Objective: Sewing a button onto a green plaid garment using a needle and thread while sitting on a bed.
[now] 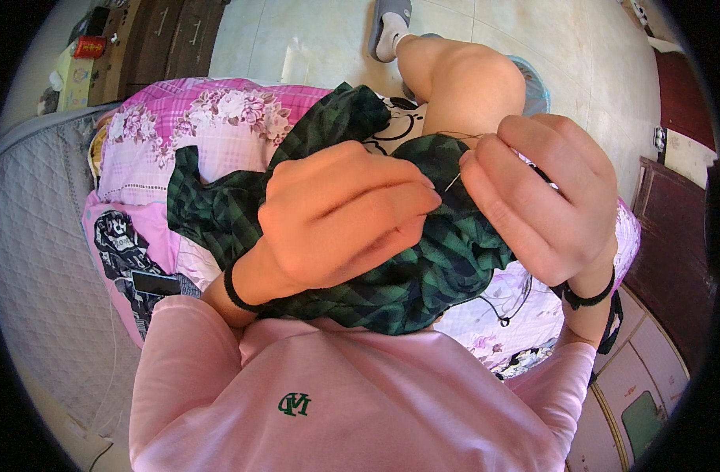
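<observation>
A green and black plaid cloth garment lies bunched over my lap. My left hand is closed, its fingers curled and pressed together on a fold of the cloth; the fold under the fingertips is mostly hidden. Just to its right, my right hand pinches a thin, bright needle that slants down toward the cloth by the left fingertips. A dark thread shows above the right fingertips. Both wrists wear black bands.
Pink floral bedding spreads beneath and around me. A phone lies at the left on black printed fabric. A thin black cord rests on the bedding at the right. Ahead are a tiled floor and a dark wooden cabinet.
</observation>
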Demonstrator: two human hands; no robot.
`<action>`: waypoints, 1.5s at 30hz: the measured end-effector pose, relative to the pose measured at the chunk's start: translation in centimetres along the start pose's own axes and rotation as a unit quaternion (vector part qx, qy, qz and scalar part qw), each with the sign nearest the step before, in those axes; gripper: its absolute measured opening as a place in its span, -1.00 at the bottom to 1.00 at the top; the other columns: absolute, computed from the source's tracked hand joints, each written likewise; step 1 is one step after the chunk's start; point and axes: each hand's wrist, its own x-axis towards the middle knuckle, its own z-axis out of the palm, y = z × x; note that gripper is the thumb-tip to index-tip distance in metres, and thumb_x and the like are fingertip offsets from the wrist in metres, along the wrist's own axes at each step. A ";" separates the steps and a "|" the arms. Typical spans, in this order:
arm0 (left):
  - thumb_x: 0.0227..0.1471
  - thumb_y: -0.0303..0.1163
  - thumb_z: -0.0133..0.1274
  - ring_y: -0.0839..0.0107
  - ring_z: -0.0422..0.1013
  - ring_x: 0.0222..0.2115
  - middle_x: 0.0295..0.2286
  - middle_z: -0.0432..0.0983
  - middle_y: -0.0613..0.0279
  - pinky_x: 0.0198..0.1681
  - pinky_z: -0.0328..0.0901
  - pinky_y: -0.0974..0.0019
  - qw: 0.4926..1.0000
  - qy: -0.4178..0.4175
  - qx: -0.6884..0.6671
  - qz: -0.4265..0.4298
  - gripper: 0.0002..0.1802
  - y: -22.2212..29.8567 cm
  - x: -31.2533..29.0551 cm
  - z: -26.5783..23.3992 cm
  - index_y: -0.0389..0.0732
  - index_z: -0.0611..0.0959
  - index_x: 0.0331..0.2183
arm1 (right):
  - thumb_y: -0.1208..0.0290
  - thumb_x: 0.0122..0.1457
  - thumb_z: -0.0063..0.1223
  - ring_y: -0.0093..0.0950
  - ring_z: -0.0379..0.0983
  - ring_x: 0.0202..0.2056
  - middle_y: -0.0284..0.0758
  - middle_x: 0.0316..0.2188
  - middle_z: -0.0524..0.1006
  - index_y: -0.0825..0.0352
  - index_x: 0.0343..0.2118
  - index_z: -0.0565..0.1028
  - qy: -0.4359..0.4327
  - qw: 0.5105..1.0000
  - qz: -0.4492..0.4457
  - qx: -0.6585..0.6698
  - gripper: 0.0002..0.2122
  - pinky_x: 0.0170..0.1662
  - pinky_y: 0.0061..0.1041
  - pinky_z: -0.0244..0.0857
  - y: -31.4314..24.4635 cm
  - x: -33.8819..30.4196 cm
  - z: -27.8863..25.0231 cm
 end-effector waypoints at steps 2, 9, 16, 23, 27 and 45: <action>-0.29 -0.66 0.25 0.44 0.40 -0.60 -0.47 0.58 0.15 -0.59 0.22 0.47 0.997 0.000 -0.043 -0.058 -0.78 0.0 0.2 0.1 -0.30 0.65 -0.44 | 0.47 -0.48 0.03 -0.27 0.45 -0.38 -0.21 -0.43 0.49 0.51 -0.44 0.53 0.005 1.000 0.002 0.016 -0.61 -0.48 -0.43 0.34 0.1 0.0 0.2; -0.28 -0.65 0.25 0.78 0.14 -0.63 -0.57 0.48 0.43 -0.59 -0.01 0.61 0.914 -0.029 -0.192 -0.357 -0.83 0.5 0.0 0.1 -0.32 0.66 -0.48 | 0.48 -0.52 -0.01 -0.22 0.45 -0.38 -0.18 -0.43 0.48 0.52 -0.45 0.51 0.025 0.993 -0.019 0.111 -0.60 -0.45 -0.41 0.37 1.9 -0.2 2.3; -0.23 -0.63 0.25 0.79 0.16 -0.62 -0.61 0.41 0.53 -0.56 0.01 0.63 0.862 -0.026 -0.258 -0.436 -0.86 0.6 0.5 0.1 -0.29 0.66 -0.47 | 0.51 -0.46 0.06 -0.21 0.44 -0.39 -0.18 -0.44 0.48 0.50 -0.45 0.50 0.026 0.980 0.016 0.199 -0.65 -0.43 -0.39 0.35 2.4 -0.6 3.0; -0.21 -0.63 0.25 0.79 0.17 -0.61 -0.61 0.40 0.53 -0.55 0.02 0.62 0.855 -0.044 -0.281 -0.434 -0.85 0.2 0.4 0.1 -0.29 0.66 -0.46 | 0.70 -0.21 0.11 -0.23 0.42 -0.42 -0.22 -0.48 0.48 0.44 -0.45 0.52 0.016 0.936 0.097 0.338 -0.83 -0.40 -0.36 0.31 2.7 -1.2 3.9; -0.20 -0.63 0.25 0.78 0.18 -0.60 -0.60 0.41 0.52 -0.54 0.04 0.63 0.847 -0.036 -0.304 -0.434 -0.85 0.3 0.5 0.2 -0.29 0.66 -0.44 | 0.76 -0.22 0.04 -0.24 0.42 -0.44 -0.22 -0.49 0.48 0.45 -0.46 0.51 0.010 0.920 0.107 0.377 -0.81 -0.41 -0.37 0.31 2.6 -1.3 3.9; -0.15 -0.61 0.26 0.76 0.25 -0.57 -0.59 0.43 0.49 -0.49 0.12 0.62 0.856 -0.031 -0.287 -0.429 -0.85 0.1 0.4 0.6 -0.30 0.66 -0.41 | 0.68 -0.03 0.17 -0.43 0.50 -0.41 -0.28 -0.42 0.57 0.41 -0.40 0.55 -0.032 0.833 0.222 0.505 -0.89 -0.33 -0.54 0.33 2.6 -1.8 3.8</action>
